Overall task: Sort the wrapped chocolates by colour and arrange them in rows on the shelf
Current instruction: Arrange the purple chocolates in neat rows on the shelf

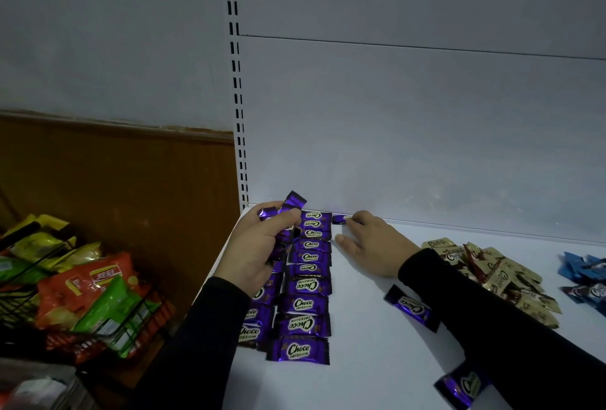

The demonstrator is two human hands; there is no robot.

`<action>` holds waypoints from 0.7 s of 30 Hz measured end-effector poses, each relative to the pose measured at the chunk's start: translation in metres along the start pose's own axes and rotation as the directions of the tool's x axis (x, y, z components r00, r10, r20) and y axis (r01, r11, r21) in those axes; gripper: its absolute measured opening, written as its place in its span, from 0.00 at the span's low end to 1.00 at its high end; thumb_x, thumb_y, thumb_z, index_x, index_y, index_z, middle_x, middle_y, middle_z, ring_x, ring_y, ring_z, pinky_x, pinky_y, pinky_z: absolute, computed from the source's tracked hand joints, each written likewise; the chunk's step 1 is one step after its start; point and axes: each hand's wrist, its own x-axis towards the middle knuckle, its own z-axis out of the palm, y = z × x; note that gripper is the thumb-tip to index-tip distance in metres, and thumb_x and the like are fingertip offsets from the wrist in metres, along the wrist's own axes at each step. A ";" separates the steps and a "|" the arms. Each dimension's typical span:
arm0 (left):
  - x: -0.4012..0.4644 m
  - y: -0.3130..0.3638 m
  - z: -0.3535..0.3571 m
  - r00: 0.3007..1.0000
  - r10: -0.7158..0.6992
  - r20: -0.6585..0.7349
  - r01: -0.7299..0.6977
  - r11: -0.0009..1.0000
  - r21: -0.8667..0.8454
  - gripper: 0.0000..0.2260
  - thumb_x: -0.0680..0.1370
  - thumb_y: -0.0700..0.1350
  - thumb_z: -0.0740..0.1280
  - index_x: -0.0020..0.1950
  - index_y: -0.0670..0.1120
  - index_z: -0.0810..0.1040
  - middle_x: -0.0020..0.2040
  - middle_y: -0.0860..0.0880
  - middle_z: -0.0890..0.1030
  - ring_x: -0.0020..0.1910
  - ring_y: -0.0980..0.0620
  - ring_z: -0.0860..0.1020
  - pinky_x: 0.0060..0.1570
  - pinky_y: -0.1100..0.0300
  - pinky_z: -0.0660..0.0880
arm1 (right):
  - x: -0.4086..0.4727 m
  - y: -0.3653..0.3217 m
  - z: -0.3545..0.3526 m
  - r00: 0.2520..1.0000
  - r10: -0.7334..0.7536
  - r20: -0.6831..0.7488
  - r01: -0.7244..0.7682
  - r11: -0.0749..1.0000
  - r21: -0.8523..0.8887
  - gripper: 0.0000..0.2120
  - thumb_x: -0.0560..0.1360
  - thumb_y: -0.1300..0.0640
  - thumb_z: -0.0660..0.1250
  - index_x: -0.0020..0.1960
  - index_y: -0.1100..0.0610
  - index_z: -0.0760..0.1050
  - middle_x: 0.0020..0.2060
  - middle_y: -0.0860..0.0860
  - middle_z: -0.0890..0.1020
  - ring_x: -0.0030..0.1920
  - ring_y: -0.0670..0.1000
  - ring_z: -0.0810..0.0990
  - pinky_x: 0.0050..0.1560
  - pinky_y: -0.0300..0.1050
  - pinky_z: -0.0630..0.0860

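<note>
shelf (377,327): white, holds all the choc.
purple rows (308,282): two cols at shelf's L end, running front to back, labels crosswise.
gold pile (498,275): unsorted, R of R arm; blue pile (583,275) further R.
snack basket (82,295): off shelf to L, not in the way.
left hand (262,245): fingers curled round a purple bunch (288,209), over back of rows.
right hand (370,242): fingertips on one purple piece (339,219), at back wall just R of rows, long axis L-R; whether pinched or pressed, can't tell.
loose purples (411,308): two, near R forearm, likely next for R hand.
</note>
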 end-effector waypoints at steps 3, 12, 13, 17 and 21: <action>0.004 -0.003 -0.001 1.000 -0.015 0.006 0.014 1.000 0.005 0.13 0.74 0.39 0.74 0.57 0.44 0.78 0.45 0.43 0.86 0.42 0.46 0.86 0.41 0.50 0.81 | 0.000 -0.001 0.000 1.000 0.004 -0.003 -0.004 1.000 -0.002 0.25 0.81 0.40 0.53 0.63 0.58 0.73 0.61 0.54 0.72 0.60 0.56 0.74 0.61 0.51 0.73; 0.002 -0.006 0.002 0.991 -0.054 0.122 0.040 0.993 0.115 0.17 0.71 0.40 0.75 0.58 0.43 0.79 0.48 0.41 0.86 0.47 0.41 0.85 0.49 0.47 0.81 | -0.019 -0.024 -0.025 0.970 0.101 -0.223 0.031 0.853 0.521 0.13 0.83 0.48 0.57 0.49 0.51 0.79 0.45 0.47 0.80 0.51 0.49 0.78 0.50 0.39 0.71; 0.001 -0.006 0.003 0.988 -0.058 0.142 0.039 0.990 0.136 0.16 0.71 0.39 0.75 0.58 0.42 0.80 0.49 0.40 0.86 0.48 0.40 0.85 0.51 0.46 0.81 | -0.023 -0.032 -0.031 0.970 0.157 -0.186 0.018 0.718 0.696 0.13 0.82 0.48 0.59 0.52 0.52 0.80 0.46 0.48 0.82 0.49 0.47 0.80 0.50 0.39 0.74; -0.005 -0.009 0.005 0.958 -0.114 0.265 0.055 0.974 0.221 0.17 0.68 0.38 0.75 0.57 0.42 0.82 0.51 0.37 0.85 0.49 0.39 0.83 0.60 0.42 0.77 | -0.034 -0.048 -0.042 0.994 0.098 -0.057 0.008 0.440 0.898 0.12 0.79 0.53 0.67 0.61 0.54 0.78 0.48 0.52 0.84 0.44 0.48 0.83 0.43 0.39 0.78; -0.006 -0.013 0.006 0.942 -0.119 0.315 0.036 0.966 0.257 0.17 0.72 0.34 0.72 0.60 0.40 0.80 0.52 0.35 0.84 0.54 0.39 0.83 0.59 0.48 0.78 | -0.041 -0.044 -0.041 0.995 0.073 -0.072 0.029 0.470 0.882 0.08 0.75 0.60 0.72 0.54 0.57 0.81 0.45 0.54 0.86 0.42 0.50 0.83 0.42 0.40 0.78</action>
